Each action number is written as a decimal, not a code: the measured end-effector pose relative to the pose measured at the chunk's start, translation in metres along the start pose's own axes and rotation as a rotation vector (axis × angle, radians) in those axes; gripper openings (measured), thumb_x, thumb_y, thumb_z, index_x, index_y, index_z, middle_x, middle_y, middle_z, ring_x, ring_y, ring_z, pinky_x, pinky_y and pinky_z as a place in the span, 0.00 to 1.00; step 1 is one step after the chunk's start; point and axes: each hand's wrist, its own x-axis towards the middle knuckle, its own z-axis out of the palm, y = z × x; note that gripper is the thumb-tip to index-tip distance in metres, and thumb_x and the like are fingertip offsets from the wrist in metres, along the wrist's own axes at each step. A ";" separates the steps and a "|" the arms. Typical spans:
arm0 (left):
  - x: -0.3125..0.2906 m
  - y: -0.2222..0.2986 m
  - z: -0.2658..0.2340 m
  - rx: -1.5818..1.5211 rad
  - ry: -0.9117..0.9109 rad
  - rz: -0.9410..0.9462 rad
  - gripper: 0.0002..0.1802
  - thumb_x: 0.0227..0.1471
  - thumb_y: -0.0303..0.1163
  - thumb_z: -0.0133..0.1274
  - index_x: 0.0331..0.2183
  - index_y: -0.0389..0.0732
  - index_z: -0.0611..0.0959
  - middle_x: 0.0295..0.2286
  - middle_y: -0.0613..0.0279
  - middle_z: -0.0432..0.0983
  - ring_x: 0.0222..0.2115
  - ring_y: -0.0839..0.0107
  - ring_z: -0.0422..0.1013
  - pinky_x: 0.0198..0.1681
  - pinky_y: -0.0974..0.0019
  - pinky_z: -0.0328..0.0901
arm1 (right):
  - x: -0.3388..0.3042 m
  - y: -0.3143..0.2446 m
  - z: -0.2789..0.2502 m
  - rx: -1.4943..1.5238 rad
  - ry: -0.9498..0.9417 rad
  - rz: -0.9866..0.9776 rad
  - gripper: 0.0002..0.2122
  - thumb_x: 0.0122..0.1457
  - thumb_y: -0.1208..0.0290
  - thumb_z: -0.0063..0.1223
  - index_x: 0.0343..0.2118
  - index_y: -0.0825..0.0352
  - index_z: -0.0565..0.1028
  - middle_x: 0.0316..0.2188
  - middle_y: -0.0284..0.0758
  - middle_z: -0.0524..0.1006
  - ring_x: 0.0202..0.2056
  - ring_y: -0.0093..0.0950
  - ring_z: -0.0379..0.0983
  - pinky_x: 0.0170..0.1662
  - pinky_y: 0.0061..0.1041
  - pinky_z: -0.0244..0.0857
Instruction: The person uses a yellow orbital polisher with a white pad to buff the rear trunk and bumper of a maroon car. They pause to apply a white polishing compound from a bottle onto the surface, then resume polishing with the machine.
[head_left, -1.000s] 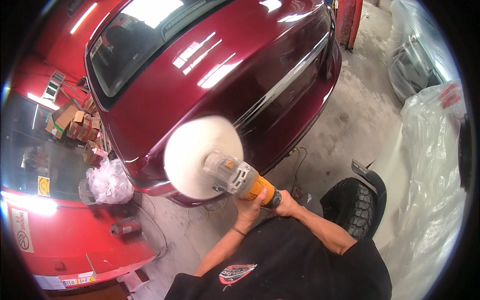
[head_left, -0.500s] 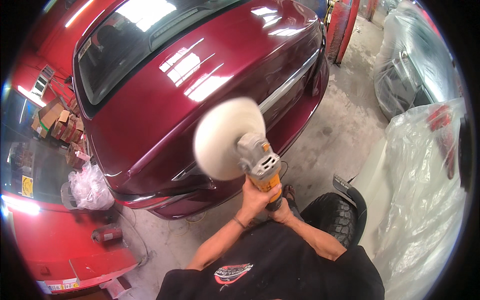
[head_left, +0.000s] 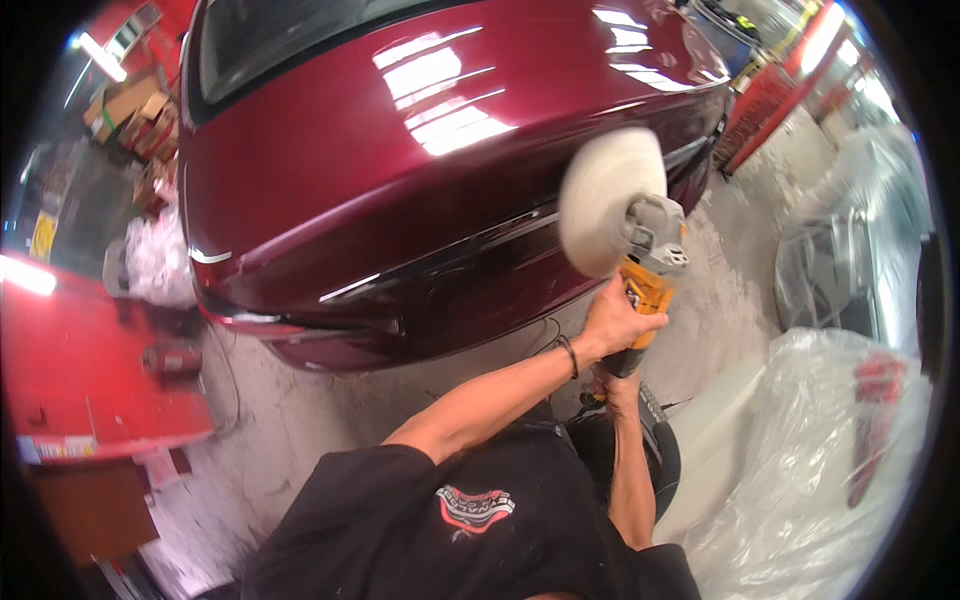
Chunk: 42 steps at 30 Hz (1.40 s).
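My left hand (head_left: 615, 322) is wrapped round the yellow grip of a power polisher (head_left: 650, 287), thumb lying across it. Just below, my right hand (head_left: 617, 384) grips the dark rear end of the tool. On the polisher's grey head sits a round white pad (head_left: 608, 205), its edge smeared by motion. The pad is in front of the rear of a glossy maroon car (head_left: 330, 165), near the right part of its trunk lid. Whether it touches the paint is hidden behind the pad.
A red vehicle (head_left: 90, 360) stands at the left, with a plastic bag (head_left: 160, 262) and cardboard boxes (head_left: 135, 110) near it. Plastic sheeting (head_left: 800, 450) covers a pale vehicle on the right. A red post (head_left: 770, 110) rises at the far right.
Both hands and the polisher have moved to the right along the car's rear, away from the left tail light area. The view has shifted too. Both hands keep their hold.
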 end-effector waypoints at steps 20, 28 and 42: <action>-0.170 -0.008 -0.099 -0.357 0.137 -0.090 0.39 0.52 0.34 0.78 0.59 0.35 0.75 0.51 0.57 0.82 0.51 0.67 0.80 0.56 0.59 0.76 | -0.110 0.025 0.033 -0.544 -0.210 -0.007 0.14 0.53 0.77 0.76 0.42 0.71 0.85 0.34 0.29 0.85 0.36 0.21 0.80 0.42 0.28 0.75; -0.132 -0.005 -0.115 -0.057 0.049 -0.044 0.45 0.45 0.39 0.80 0.58 0.32 0.76 0.50 0.51 0.85 0.51 0.62 0.82 0.58 0.57 0.75 | -0.088 0.084 0.068 -0.252 -0.110 0.027 0.09 0.56 0.72 0.76 0.35 0.65 0.82 0.24 0.26 0.80 0.21 0.20 0.73 0.25 0.25 0.63; 0.010 0.026 -0.065 0.267 -0.074 0.075 0.56 0.37 0.48 0.79 0.63 0.34 0.73 0.43 0.43 0.87 0.44 0.50 0.86 0.52 0.54 0.78 | 0.040 0.060 0.057 0.117 -0.094 -0.199 0.10 0.57 0.75 0.69 0.39 0.63 0.77 0.25 0.25 0.76 0.22 0.22 0.73 0.24 0.24 0.65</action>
